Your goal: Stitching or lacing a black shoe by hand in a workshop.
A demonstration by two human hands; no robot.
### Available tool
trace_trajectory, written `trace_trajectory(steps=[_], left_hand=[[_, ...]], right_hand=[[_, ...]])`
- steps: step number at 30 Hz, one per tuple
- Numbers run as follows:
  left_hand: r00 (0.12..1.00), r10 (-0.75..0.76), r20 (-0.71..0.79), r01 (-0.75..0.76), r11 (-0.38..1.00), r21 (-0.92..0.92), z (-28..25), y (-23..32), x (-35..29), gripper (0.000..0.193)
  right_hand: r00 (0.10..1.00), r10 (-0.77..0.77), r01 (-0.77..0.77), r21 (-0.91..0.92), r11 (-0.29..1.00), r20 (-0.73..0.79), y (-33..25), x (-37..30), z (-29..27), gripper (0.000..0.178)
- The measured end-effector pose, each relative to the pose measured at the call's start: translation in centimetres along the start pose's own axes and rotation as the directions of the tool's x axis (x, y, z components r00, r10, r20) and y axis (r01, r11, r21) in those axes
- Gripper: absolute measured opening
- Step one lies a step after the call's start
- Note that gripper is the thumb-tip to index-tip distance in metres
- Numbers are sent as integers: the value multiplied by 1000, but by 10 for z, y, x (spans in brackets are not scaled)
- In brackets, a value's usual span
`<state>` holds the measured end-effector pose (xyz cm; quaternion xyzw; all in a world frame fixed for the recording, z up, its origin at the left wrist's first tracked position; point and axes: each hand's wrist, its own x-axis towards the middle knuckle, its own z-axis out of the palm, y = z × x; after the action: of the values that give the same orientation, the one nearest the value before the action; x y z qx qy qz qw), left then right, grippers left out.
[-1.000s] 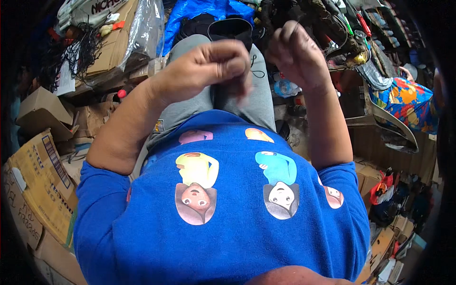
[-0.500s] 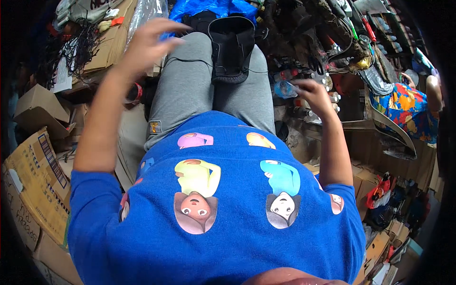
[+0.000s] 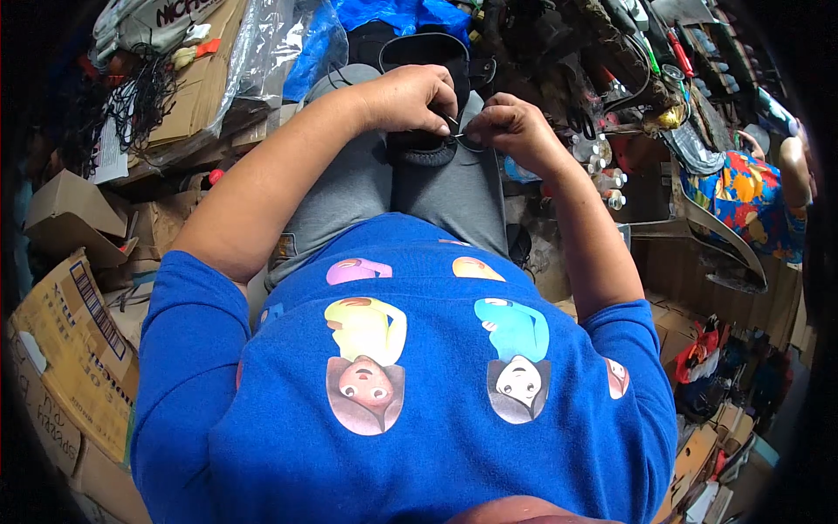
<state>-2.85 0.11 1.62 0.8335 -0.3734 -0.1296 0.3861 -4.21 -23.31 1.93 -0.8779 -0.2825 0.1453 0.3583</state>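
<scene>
A black shoe-like piece (image 3: 422, 155) with a padded, textured edge lies between my grey-trousered thighs. Over it, my left hand (image 3: 417, 100) is closed, thumb and fingertips pinching a fine dark thread. Close beside it on the right, my right hand (image 3: 515, 131) is closed around a thin, shiny needle-like tool (image 3: 460, 135), whose tip points toward the left fingertips. The two hands nearly meet. Part of the piece is hidden under my left hand and wrist. Near my left knee runs a loose black cord (image 3: 339, 79).
Cardboard boxes (image 3: 74, 210) and a tangle of black cords (image 3: 148, 105) are at the left. Clear plastic sheeting (image 3: 266, 52) lies by my left knee. Small bottles (image 3: 611, 179) stand at the right, below cluttered tools. A person in a floral garment (image 3: 742, 196) is at the far right.
Both hands have come inward from out wide and now meet above the black piece. My left hand has gone from spread fingers to a pinch.
</scene>
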Motion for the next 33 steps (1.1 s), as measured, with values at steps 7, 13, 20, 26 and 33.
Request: trace_trajectory(steps=[7, 13, 20, 26, 33], left_hand=[[978, -44, 203, 48, 999, -16, -7, 4, 0, 26], [950, -85, 301, 56, 993, 104, -9, 13, 0, 30], [954, -81, 288, 41, 989, 144, -7, 7, -1, 31], [996, 5, 92, -20, 986, 166, 2, -11, 1, 30], [998, -27, -62, 22, 996, -89, 12, -23, -6, 32]], right_hand=[[990, 15, 0, 105, 994, -141, -7, -20, 21, 24], [978, -78, 68, -56, 996, -192, -15, -27, 25, 21], [987, -158, 133, -520, 844, -4, -53, -21, 11, 19], [980, -154, 200, -653, 731, 128, -65, -4, 24, 15], [997, -69, 79, -503, 860, 38, -56, 3, 27, 17]])
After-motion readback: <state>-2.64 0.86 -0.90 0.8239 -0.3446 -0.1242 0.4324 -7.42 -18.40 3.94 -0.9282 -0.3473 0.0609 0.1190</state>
